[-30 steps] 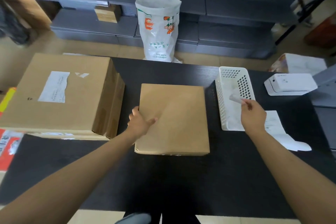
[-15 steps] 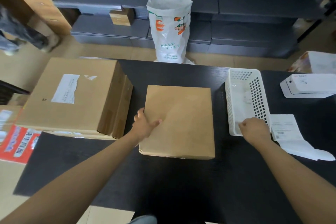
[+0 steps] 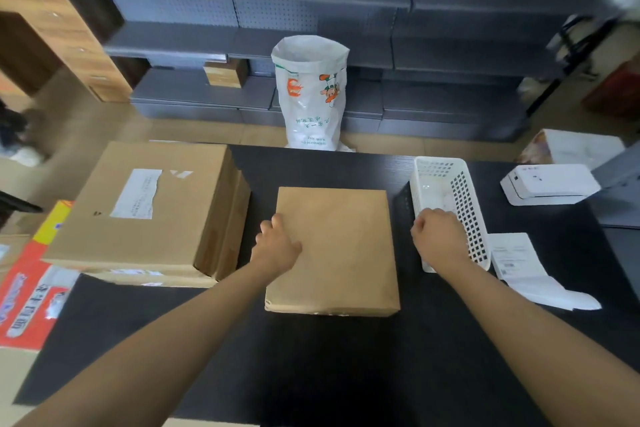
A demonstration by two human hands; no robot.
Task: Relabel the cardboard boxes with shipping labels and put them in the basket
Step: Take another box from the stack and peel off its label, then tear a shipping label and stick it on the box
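Observation:
A flat brown cardboard box [image 3: 343,253] lies in the middle of the black table [image 3: 311,364], its top bare. My left hand [image 3: 277,246] grips its left edge, thumb on top and fingers curled over the side. My right hand [image 3: 438,239] hovers with curled fingers over the near left corner of the white perforated basket [image 3: 467,204], just right of the box; nothing shows in it. Pale scraps lie inside the basket. A strip of printed shipping labels [image 3: 519,263] lies right of the basket.
A large cardboard box [image 3: 173,236] bearing a torn white label [image 3: 136,194] fills the table's left end. A white label printer [image 3: 550,184] sits at far right. A white sack [image 3: 311,97] stands behind the table, before grey shelves. Red packaging [image 3: 24,302] lies at left.
My right hand dropped the peeled scrap into the basket, then drew back and left to the basket's near left corner. My left hand stayed on the box's edge. The view tilted up.

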